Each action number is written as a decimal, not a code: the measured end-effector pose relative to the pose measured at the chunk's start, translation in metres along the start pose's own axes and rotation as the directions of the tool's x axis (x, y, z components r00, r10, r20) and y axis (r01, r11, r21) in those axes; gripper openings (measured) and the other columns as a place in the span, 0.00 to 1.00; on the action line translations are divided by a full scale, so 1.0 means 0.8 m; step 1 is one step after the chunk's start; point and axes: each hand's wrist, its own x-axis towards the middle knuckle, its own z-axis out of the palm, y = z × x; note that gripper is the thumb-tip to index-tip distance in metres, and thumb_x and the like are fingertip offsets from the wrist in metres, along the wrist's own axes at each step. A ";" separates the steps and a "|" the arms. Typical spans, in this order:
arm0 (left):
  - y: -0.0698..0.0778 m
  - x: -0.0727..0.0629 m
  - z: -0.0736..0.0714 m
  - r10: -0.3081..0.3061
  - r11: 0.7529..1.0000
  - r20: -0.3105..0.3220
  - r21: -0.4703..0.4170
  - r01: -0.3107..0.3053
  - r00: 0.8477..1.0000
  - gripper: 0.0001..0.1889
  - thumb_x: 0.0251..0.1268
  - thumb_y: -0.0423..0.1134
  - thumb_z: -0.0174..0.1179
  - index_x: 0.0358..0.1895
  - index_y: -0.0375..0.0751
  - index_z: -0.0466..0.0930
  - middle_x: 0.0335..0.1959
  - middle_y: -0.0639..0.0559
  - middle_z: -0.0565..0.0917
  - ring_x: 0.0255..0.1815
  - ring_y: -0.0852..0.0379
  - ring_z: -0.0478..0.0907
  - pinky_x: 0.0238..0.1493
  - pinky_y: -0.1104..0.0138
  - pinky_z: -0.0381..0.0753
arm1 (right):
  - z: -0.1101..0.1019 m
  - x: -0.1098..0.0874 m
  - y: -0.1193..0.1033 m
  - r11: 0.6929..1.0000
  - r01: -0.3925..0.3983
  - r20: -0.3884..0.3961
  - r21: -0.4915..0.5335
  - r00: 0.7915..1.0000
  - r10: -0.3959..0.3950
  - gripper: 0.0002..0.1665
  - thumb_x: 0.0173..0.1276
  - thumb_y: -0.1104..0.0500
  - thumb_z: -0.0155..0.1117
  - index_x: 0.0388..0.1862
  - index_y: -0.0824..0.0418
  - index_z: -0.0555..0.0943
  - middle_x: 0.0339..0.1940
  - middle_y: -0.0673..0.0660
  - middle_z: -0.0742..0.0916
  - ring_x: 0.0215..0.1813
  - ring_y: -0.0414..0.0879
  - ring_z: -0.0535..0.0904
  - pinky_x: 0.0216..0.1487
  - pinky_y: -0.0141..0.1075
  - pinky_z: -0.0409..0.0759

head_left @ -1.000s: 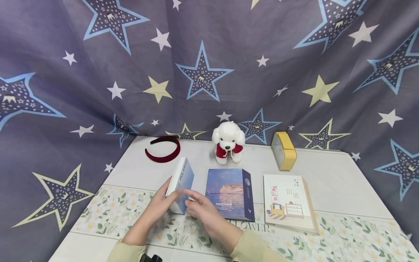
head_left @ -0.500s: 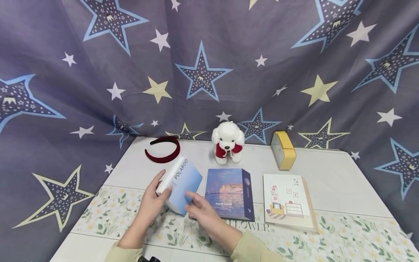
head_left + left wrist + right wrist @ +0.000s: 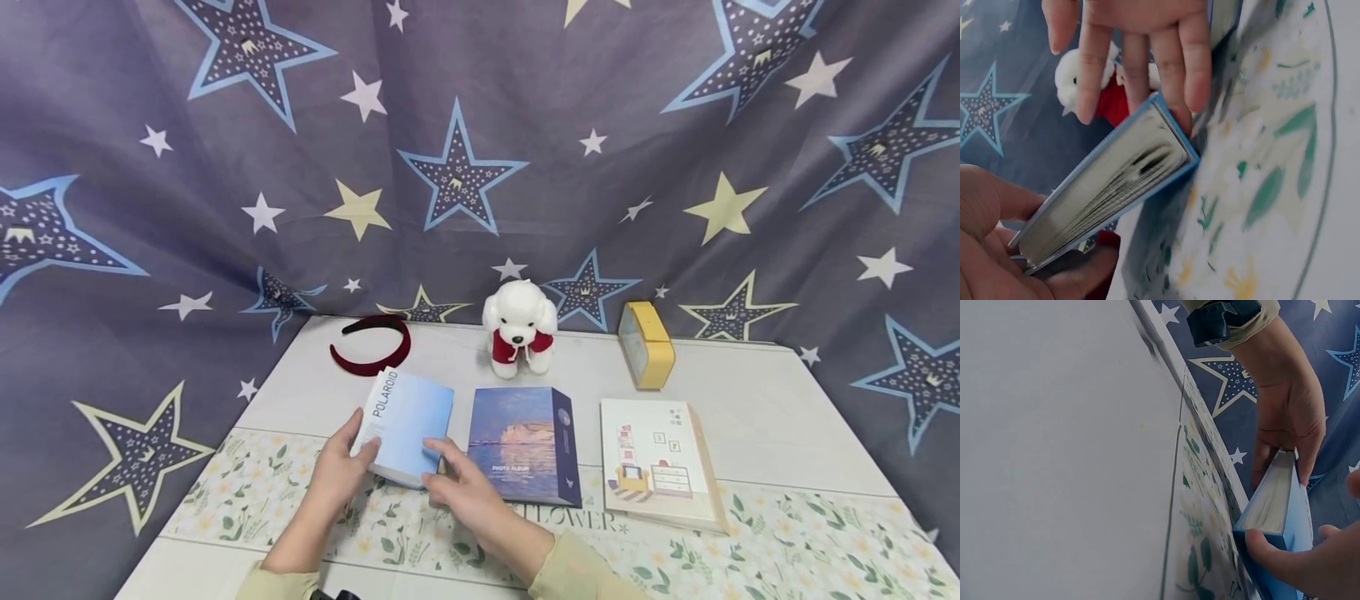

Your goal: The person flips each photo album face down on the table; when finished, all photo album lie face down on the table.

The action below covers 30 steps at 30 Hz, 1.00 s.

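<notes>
A blue photo album (image 3: pixel 416 417) marked POLAROID is tilted low over the left half of the table. My left hand (image 3: pixel 333 473) grips its spine side, thumb on the front cover and fingers behind. Its page edges show between the covers in both wrist views. On the album's right side, my right hand (image 3: pixel 472 492) touches a lower corner with fairly straight fingers (image 3: pixel 1093 69); the left wrist view shows them spread. Just right of that hand lies a second photo album (image 3: pixel 513 442) with a seaside painting on its cover.
Farther right lies a white book (image 3: pixel 652 458) with a room drawing. Along the back are a dark red headband (image 3: pixel 390 362), a white plush dog (image 3: pixel 520 321) in red, and a yellow box-shaped object (image 3: pixel 656 350). A starry curtain (image 3: pixel 480 75) hangs behind the table (image 3: pixel 765 417).
The blue album has turned from nearly upright to lying flatter, its front cover now facing up. My left hand has moved left with the spine; the right hand stays at the opposite edge.
</notes>
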 end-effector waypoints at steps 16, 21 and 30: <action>-0.026 0.001 0.006 0.009 0.982 0.036 0.188 -0.015 0.999 0.36 0.67 0.37 0.59 0.73 0.26 0.53 0.72 0.25 0.57 0.73 0.30 0.52 0.70 0.41 0.52 | 0.003 0.002 -0.001 0.998 -0.004 0.104 -0.055 0.995 0.010 0.32 0.74 0.55 0.55 0.75 0.55 0.64 0.79 0.60 0.57 0.75 0.64 0.56 0.65 0.52 0.70; -0.027 -0.003 0.005 0.032 0.956 0.035 0.289 -0.041 0.999 0.37 0.67 0.39 0.59 0.73 0.25 0.54 0.72 0.25 0.57 0.72 0.29 0.52 0.70 0.41 0.53 | -0.003 -0.007 -0.006 0.998 -0.013 0.123 -0.062 0.992 0.020 0.32 0.74 0.53 0.57 0.75 0.53 0.64 0.77 0.62 0.62 0.73 0.62 0.61 0.65 0.53 0.70; -0.015 -0.006 0.006 0.063 0.907 -0.007 0.419 -0.054 0.998 0.35 0.68 0.42 0.56 0.73 0.27 0.57 0.74 0.23 0.49 0.73 0.26 0.47 0.69 0.38 0.50 | -0.039 -0.032 -0.028 0.987 0.099 0.151 -0.130 0.985 -0.079 0.32 0.74 0.53 0.56 0.75 0.53 0.63 0.74 0.62 0.66 0.69 0.60 0.69 0.66 0.49 0.70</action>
